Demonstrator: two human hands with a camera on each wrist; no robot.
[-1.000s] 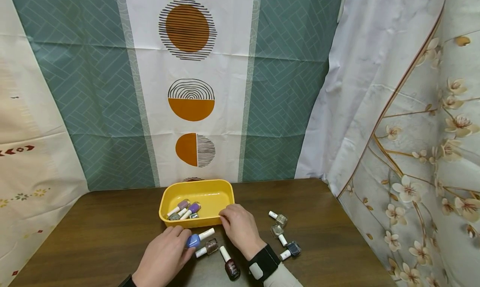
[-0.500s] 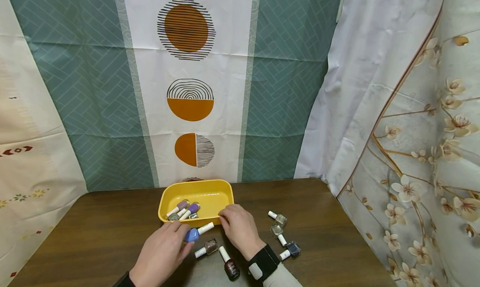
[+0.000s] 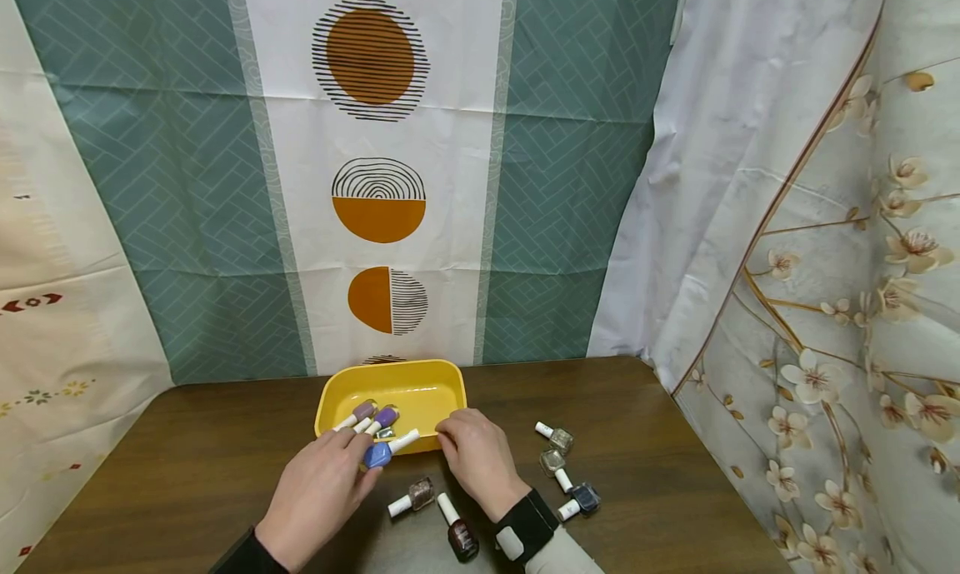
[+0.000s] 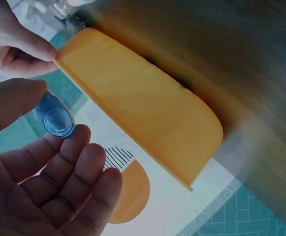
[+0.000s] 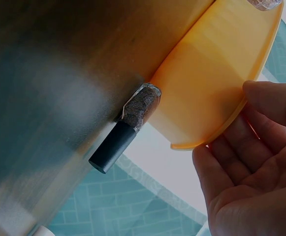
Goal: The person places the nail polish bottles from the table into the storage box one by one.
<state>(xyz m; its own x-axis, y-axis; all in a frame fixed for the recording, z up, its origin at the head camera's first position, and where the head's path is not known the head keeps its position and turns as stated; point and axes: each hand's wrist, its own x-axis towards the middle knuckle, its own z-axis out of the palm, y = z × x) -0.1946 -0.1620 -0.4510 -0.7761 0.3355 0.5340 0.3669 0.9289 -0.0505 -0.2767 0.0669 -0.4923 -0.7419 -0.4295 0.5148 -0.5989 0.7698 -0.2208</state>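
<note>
Blue bottle (image 3: 378,455): pinched by left hand (image 3: 318,488), at six o'clock of tray (image 3: 427,401); contact unclear. Right hand (image 3: 482,459): gripping tray, four o'clock. Risk: bottle, if held low, may snag tray, slip.

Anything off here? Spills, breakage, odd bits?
No spill or breakage visible. One mild oddity: in the right wrist view, the glittery bottle near the yellow tray has a dark cap, unlike the white caps visible in the head view.
</note>
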